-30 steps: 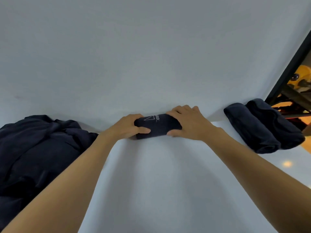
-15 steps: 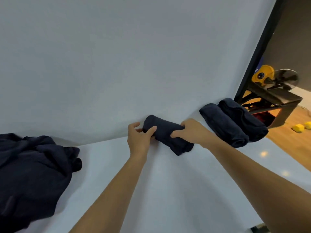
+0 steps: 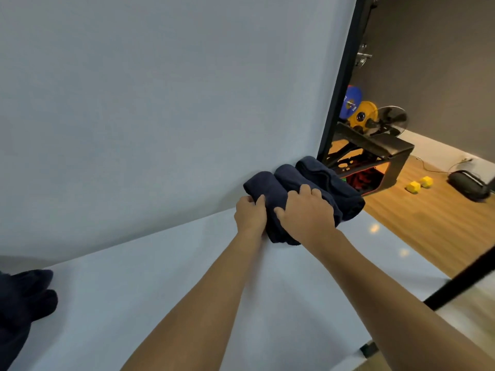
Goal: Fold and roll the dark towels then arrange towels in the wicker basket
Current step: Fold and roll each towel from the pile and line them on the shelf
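A dark rolled towel point(image 3: 263, 187) lies on the white surface point(image 3: 166, 285) against two other dark rolled towels, one point(image 3: 290, 178) in the middle and one point(image 3: 329, 180) at the far right. My left hand point(image 3: 249, 215) grips the near roll's left side, thumb over its top. My right hand point(image 3: 308, 210) holds the same roll from the right, its fingers lying over the middle roll. A heap of loose dark towels point(image 3: 21, 303) sits at the left edge. No wicker basket is in view.
A white backdrop point(image 3: 174, 103) rises behind the surface, ending at a black frame post point(image 3: 340, 84). Past it are a black rack point(image 3: 375, 153) with coloured weight plates, yellow blocks point(image 3: 419, 184) on the wooden floor and a black bar point(image 3: 460, 282) along the surface's right edge.
Both hands have carried the rolled towel to the right and set it against the two rolled towels. The view has swung right, so the loose heap sits farther left.
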Motion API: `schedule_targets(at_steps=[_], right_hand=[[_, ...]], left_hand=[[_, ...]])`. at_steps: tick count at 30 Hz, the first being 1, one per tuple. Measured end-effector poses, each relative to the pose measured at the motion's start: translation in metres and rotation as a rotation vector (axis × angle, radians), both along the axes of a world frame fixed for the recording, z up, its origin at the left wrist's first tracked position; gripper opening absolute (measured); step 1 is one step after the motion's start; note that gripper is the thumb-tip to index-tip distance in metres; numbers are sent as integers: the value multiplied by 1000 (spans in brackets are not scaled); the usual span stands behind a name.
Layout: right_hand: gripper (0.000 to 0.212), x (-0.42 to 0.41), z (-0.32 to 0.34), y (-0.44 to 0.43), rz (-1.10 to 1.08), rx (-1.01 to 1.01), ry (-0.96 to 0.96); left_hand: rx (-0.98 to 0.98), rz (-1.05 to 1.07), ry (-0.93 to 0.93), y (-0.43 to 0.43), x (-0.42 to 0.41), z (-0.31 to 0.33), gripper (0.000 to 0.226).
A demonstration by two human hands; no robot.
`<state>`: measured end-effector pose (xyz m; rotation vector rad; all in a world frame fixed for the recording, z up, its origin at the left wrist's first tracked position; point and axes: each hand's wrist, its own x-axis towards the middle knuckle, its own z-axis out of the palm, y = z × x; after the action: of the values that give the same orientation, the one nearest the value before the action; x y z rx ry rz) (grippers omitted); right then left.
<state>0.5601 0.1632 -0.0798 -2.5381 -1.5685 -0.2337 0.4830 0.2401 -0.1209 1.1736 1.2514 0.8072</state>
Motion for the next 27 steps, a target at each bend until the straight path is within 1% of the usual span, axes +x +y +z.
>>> schedule_targets(at_steps=[2,3,5,6,7,8,9,10,12,14,16,18,21,23,25,27], right_hand=[[38,-4,-3,0,23,33,-131],[32,-7,-6,0,62,56,-194],[17,-11,-11,0,109,77,-268],[18,-12,-12,1,121,76,-265],[19,-11,-13,3,143,90,-283],[14,-12,-11,4,150,72,-277],[9,-16,-9,3,150,44,-296],[12,-17,-5,4,131,-14,-307],[19,-19,0,5,96,-52,-383],[15,-37,11,6,123,-58,-367],[15,-64,14,13,228,0,-279],[20,-97,15,21,403,37,-201],[32,-157,9,30,648,26,96],[31,-202,3,31,776,-1,311],[28,-244,0,30,879,-106,486],[28,-281,-2,27,940,-218,628]], left_hand=[[50,21,37,0,-1,-2,31],[102,43,73,-1,-3,-3,29],[254,73,229,-5,-5,-3,20],[323,57,325,-7,-5,-2,16],[380,18,410,-9,-5,-3,17],[425,-45,489,-10,-6,-2,20],[452,-114,553,-12,-8,1,19],[460,-178,601,-14,-13,6,16],[425,-264,630,-20,-28,18,11],[406,-279,618,-24,-51,29,24],[436,-245,628,-30,-81,40,23],[461,-189,713,-33,-121,47,20],[520,-68,1019,-38,-196,53,21],[549,25,1234,-45,-247,58,15],[513,119,1407,-56,-290,62,18],[416,191,1542,-69,-324,59,28]])
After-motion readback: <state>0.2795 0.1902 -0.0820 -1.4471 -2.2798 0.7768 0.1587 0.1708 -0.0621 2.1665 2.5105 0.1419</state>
